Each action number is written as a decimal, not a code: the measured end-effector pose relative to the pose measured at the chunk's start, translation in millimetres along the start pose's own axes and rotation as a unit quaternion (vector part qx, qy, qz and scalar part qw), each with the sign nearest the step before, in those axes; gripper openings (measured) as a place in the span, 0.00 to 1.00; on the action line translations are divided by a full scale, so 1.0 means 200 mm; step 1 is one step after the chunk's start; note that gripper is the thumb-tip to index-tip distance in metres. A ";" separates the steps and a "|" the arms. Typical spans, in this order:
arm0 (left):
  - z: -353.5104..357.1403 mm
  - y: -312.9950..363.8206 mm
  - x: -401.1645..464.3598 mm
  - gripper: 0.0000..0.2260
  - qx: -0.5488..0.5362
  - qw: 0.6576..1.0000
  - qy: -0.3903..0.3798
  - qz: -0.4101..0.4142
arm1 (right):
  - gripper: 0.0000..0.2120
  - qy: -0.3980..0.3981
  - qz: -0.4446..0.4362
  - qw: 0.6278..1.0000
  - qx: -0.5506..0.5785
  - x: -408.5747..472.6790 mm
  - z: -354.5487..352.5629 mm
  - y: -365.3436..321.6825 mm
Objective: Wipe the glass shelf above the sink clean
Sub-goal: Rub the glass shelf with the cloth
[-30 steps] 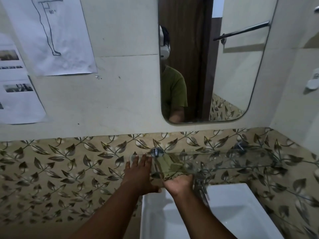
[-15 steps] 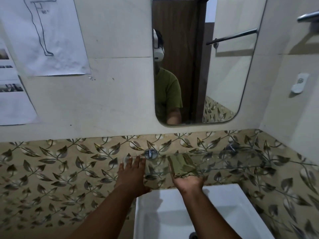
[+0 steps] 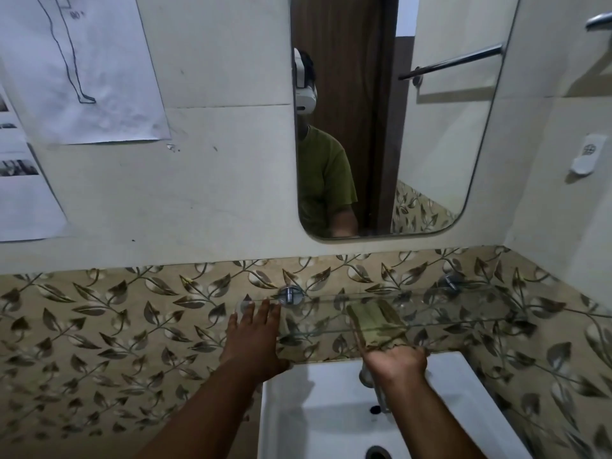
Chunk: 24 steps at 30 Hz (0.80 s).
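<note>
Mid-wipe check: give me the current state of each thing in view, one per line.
glass shelf: mounted on wall brackets, bare apart from the cloth.
green cloth: folded, flat on the shelf.
right hand: under the shelf's front edge, below the cloth.
left hand: flat, fingers at the shelf's left end.
sink: looks dry; no water visible.
mirror: hung above, intact.

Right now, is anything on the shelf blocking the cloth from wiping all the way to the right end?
Nothing visible is. The right hand presses the green cloth on the glass shelf, and the glass to the right of it looks bare up to the metal bracket at the wall. The left hand rests at the other end.
</note>
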<state>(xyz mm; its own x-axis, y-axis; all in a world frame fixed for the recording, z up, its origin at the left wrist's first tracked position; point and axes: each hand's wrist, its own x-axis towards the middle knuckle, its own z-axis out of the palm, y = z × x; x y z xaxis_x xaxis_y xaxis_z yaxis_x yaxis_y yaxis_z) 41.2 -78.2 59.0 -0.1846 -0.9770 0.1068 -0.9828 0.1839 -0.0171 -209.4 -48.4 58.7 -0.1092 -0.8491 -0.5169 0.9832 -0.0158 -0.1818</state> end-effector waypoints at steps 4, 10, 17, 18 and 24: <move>0.01 0.01 0.00 0.54 0.004 1.000 0.008 0.001 | 0.31 0.033 -0.031 0.999 0.007 0.07 0.08 0.01; 0.02 -0.01 -0.01 0.53 0.004 1.000 0.016 0.000 | 0.35 -0.027 0.016 1.000 -0.005 0.07 0.04 0.08; 0.02 -0.01 0.01 0.53 -0.002 1.000 0.023 0.008 | 0.29 -0.014 -0.070 0.997 0.019 -0.02 -0.04 -0.18; 0.02 -0.01 0.01 0.52 -0.001 1.000 0.023 0.008 | 0.31 0.020 -0.072 0.997 0.003 0.02 -0.05 -0.24; 0.03 0.00 0.01 0.52 0.000 1.000 0.024 0.007 | 0.34 -0.007 -0.061 0.997 0.038 0.13 0.04 -0.27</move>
<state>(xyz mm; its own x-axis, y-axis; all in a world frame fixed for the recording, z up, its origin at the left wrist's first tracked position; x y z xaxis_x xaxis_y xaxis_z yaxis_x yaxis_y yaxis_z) 41.3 -80.1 53.6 -0.1990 -0.9678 0.1539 -0.9799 0.1985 -0.0184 -263.3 -73.7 61.2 -0.2279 -0.8456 -0.4827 0.9709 -0.1597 -0.1785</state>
